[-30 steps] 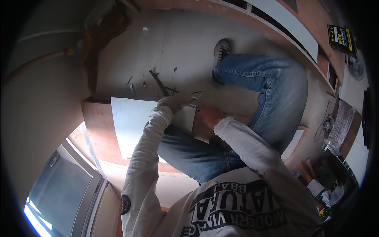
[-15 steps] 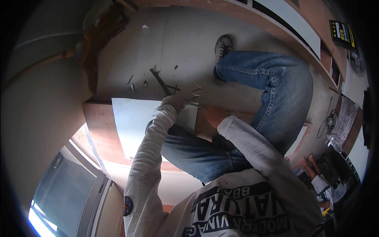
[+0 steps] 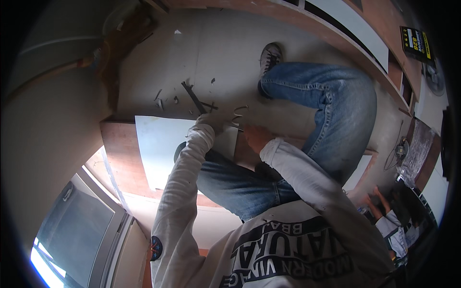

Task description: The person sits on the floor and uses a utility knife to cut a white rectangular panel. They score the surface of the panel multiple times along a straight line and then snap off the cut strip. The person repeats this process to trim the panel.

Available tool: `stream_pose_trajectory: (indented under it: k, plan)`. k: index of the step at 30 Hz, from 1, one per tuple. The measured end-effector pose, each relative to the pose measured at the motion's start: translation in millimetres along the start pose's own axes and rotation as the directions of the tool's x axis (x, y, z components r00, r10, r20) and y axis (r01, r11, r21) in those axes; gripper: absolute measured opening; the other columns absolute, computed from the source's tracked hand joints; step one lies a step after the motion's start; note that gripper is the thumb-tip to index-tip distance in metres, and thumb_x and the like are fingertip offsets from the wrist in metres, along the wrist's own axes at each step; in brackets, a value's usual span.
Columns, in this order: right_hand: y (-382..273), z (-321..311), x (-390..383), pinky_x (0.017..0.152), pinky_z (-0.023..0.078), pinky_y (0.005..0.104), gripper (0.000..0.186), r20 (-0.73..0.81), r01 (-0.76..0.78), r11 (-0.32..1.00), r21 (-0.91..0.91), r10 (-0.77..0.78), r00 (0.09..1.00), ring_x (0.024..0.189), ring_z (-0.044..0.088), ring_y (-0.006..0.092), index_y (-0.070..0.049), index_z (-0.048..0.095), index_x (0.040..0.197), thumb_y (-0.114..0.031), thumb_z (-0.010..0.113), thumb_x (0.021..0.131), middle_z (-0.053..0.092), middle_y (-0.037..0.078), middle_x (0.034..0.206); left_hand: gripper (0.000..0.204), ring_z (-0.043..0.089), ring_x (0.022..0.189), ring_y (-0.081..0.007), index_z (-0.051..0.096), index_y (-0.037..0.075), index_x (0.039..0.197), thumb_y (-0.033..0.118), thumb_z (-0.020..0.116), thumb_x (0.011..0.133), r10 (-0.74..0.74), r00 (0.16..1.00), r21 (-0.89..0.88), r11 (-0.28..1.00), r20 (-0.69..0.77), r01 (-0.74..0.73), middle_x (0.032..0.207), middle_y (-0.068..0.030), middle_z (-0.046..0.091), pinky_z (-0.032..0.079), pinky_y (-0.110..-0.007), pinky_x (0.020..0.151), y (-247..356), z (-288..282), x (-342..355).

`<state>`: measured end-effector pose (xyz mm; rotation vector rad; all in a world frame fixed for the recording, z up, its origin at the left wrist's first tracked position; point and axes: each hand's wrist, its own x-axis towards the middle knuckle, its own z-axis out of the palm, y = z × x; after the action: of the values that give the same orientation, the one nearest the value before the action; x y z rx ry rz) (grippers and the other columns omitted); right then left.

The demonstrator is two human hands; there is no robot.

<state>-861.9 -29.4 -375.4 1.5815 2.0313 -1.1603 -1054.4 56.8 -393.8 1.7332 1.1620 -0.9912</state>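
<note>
I sit on the floor with my legs bent. My left hand (image 3: 215, 122) has its fingers closed beside a white sheet (image 3: 153, 149) on a wooden panel (image 3: 115, 149); what they grip is hidden. My right hand (image 3: 255, 135) is closed on a thin tool (image 3: 238, 127) whose tip reaches toward my left hand. A pale curled strip (image 3: 240, 111) rises between the hands. Dark narrow pieces (image 3: 191, 95) and several small scraps (image 3: 160, 101) lie on the floor beyond my left hand.
A long cabinet frame (image 3: 345, 33) runs along the top, bearing a black-and-yellow container (image 3: 416, 44). A brown broom-like object (image 3: 113, 62) is at upper left, a glazed door (image 3: 77, 221) lower left. Plastic wrap (image 3: 413, 158), a cord (image 3: 398, 149) and another person's legs (image 3: 382, 201) are at right.
The curled strip between my hands has changed shape, and both hands have shifted slightly while staying closed. The other person's legs at the lower right have moved a little.
</note>
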Motion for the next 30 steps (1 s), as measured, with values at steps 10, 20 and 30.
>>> stream_pose_trajectory:
  k: [10,20,30]
  plan:
    - [10,7,-2,0.074,0.053,0.0484,0.020,0.058,-0.040,0.999,0.024,0.039,0.998,0.086,0.066,0.0392,-0.005,0.060,0.104,-0.013,0.053,0.087,0.066,0.021,0.092,0.036,0.065,0.104,-0.0340,0.070,0.011,0.108,0.034,0.067,0.081,-0.115,0.993,-0.065,0.991,-0.028,0.113,0.108,-0.0155,0.069,0.049,-0.046,0.090,10,3,-10]
    - [0,14,0,0.072,0.055,0.0441,0.015,-0.068,0.027,1.000,-0.007,-0.027,0.997,0.086,0.068,0.0336,-0.006,0.067,0.092,-0.011,0.055,0.086,0.068,0.016,0.090,0.037,0.064,0.105,-0.0357,0.068,0.010,0.111,0.033,0.066,0.083,-0.025,0.999,-0.065,0.998,-0.048,0.022,0.109,-0.0158,0.068,0.049,-0.047,0.091,1,9,-3]
    - [7,15,2,0.072,0.056,0.0415,0.013,-0.089,-0.091,0.996,-0.023,0.089,0.992,0.086,0.068,0.0306,-0.007,0.067,0.093,-0.013,0.057,0.085,0.069,0.014,0.094,0.038,0.063,0.106,-0.0350,0.066,0.011,0.114,0.034,0.066,0.084,-0.059,0.997,-0.065,0.996,-0.052,0.056,0.109,-0.0169,0.068,0.048,-0.048,0.091,9,10,-4]
